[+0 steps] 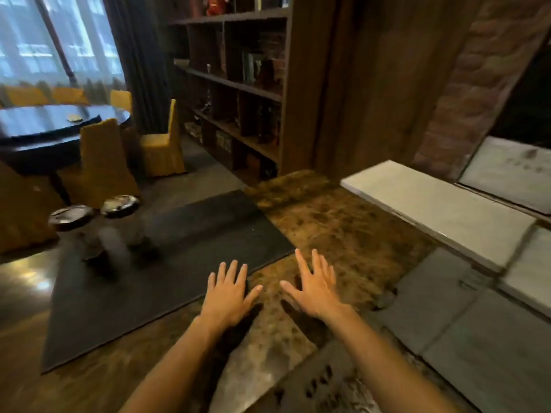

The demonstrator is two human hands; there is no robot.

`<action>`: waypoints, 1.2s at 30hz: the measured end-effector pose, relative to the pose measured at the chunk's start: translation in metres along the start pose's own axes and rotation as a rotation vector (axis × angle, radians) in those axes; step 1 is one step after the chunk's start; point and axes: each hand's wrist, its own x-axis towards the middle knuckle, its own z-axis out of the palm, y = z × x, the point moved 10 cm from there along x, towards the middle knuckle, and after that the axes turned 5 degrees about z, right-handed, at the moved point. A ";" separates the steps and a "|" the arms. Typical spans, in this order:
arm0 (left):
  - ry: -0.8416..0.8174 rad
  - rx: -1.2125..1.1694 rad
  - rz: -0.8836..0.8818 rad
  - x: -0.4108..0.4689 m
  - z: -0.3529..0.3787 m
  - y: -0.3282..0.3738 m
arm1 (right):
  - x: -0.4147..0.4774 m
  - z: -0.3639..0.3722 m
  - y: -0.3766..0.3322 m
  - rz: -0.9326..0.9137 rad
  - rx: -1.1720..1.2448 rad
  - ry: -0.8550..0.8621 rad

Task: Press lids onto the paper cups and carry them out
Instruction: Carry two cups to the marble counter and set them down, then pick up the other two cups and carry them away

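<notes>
A: Paper cups (135, 231), where are they?
B: Two, blurred, lids (120, 202) on, side by side at the mat's (193, 248) far left corner.
A: And the hands?
B: Both empty, fingers spread, near each other but apart. Left hand (228, 293) lies across the mat's near edge, right hand (313, 287) over the brown counter (343, 222).

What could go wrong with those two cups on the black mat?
The two cups stand close together near the mat's far corner, so grabbing one might knock the other over.
The left hand and right hand are open and far from them; a hasty reach could tip them.
It's too blurry to tell if the lids are on tight, so they might pop off.
</notes>
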 end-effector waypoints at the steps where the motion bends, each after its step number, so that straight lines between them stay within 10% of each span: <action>1: -0.021 0.021 0.071 0.003 0.012 0.052 | -0.022 -0.017 0.044 0.043 -0.002 0.030; 14: -0.161 0.274 0.900 -0.125 0.207 0.637 | -0.433 -0.136 0.552 0.995 -0.018 0.326; 36: -0.324 0.265 1.765 -0.374 0.414 1.223 | -0.879 -0.178 0.906 1.968 0.197 0.535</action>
